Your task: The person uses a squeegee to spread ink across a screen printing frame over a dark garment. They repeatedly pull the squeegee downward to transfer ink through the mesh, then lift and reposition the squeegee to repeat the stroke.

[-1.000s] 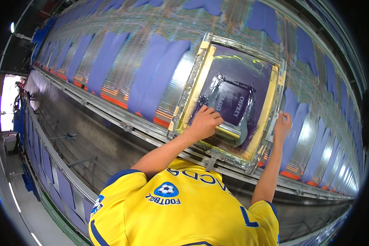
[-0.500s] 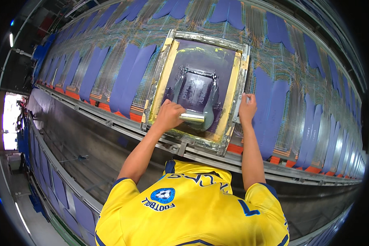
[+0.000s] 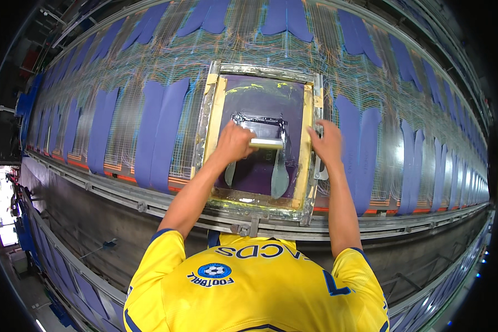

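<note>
A screen-printing frame (image 3: 206,133) lies across the long table, its metal border edged inside with yellowish tape. My left hand (image 3: 237,143) is closed around the left end of a squeegee (image 3: 268,143) with a pale metal-looking bar, near the middle of the mesh. Dark wet ink (image 3: 260,119) lies beyond the bar, and greyish smears (image 3: 280,178) run down the mesh on the near side. My right hand (image 3: 327,143) is at the frame's right edge, its thumb and fingers bent over the border. The squeegee's lower edge is hidden.
Pairs of purple fabric pieces (image 3: 161,130) lie in rows on the table, on both sides of the frame and along the far side. A metal rail (image 3: 166,202) runs along the near edge. Below it is a dark aisle, with another rack of purple pieces (image 3: 66,265) at lower left.
My left hand has pushed the squeegee away from me, from the near end of the mesh toward its middle. My right hand stays at the frame's right edge. The whole view has shifted and turned slightly.
</note>
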Demonstrator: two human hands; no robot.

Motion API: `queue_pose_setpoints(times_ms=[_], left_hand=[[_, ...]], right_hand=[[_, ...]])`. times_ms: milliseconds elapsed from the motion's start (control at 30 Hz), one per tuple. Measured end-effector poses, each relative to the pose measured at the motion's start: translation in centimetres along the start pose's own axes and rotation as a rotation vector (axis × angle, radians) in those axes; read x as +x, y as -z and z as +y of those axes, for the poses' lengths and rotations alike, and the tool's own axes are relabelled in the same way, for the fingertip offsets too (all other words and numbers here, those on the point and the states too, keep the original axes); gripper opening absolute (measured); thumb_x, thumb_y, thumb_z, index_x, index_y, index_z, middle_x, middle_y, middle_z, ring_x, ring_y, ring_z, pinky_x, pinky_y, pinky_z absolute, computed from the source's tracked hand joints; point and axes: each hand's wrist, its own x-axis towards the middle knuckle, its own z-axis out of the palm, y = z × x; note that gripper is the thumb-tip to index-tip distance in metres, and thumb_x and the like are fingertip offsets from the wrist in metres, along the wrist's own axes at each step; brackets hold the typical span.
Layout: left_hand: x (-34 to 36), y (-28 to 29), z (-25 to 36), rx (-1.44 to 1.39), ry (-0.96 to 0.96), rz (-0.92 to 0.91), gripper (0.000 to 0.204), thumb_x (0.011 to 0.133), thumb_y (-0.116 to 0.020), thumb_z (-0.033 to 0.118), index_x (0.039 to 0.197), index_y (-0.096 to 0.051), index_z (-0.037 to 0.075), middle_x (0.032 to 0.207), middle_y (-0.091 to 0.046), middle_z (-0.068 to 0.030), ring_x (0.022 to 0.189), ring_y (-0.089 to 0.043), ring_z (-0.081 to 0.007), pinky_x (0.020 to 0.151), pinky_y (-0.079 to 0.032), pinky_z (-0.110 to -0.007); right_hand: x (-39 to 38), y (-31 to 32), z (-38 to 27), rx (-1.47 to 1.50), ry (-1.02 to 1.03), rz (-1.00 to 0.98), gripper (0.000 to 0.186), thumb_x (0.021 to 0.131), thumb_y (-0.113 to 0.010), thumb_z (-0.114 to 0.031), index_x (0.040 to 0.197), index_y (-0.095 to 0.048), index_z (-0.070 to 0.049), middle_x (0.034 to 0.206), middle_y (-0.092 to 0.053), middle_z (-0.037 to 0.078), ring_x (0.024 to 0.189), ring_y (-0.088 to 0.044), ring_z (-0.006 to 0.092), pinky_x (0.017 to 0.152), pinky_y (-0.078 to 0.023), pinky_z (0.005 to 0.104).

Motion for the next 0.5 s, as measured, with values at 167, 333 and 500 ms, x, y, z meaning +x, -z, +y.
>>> queue_pose_setpoints(times_ms=[167, 333, 500], left_hand=[[4.7, 2.3, -2.3, 0.026, 0.03, -0.008, 0.026, 0.065, -0.088, 0.029, 0.079, -0.073, 0.014, 0.077, -0.07, -0.0074, 0.076, -0.066, -0.0303, 0.073, -0.041, -0.043], [2.3, -0.3, 0.0, -0.061, 0.002, 0.133, 0.019, 0.062, -0.083, 0.016, 0.076, -0.072, 0.014, 0.075, -0.067, -0.0074, 0.074, -0.064, -0.0304, 0.069, -0.043, -0.043], [-8.3, 0.6, 7.5, -0.139, 0.039, 0.057, 0.024, 0.057, -0.079, 0.007, 0.077, -0.068, 0.013, 0.075, -0.064, -0.004, 0.072, -0.062, -0.0246, 0.07, -0.042, -0.041]], right_hand=[[4.9, -0.4, -9.8, 0.106, 0.298, -0.444, 0.044, 0.084, -0.077, -0.046, 0.102, -0.072, -0.006, 0.102, -0.07, 0.013, 0.104, -0.06, 0.034, 0.094, -0.044, 0.0438], [0.1, -3.6, -8.3, 0.009, 0.377, -0.326, 0.02, 0.071, -0.076, -0.015, 0.086, -0.065, -0.006, 0.09, -0.065, 0.016, 0.096, -0.06, 0.0348, 0.091, -0.042, 0.0459], [-9.4, 1.0, -11.1, 0.076, 0.401, -0.455, 0.028, 0.065, -0.076, -0.011, 0.089, -0.062, -0.006, 0.091, -0.062, 0.013, 0.099, -0.058, 0.0318, 0.095, -0.043, 0.0462]])
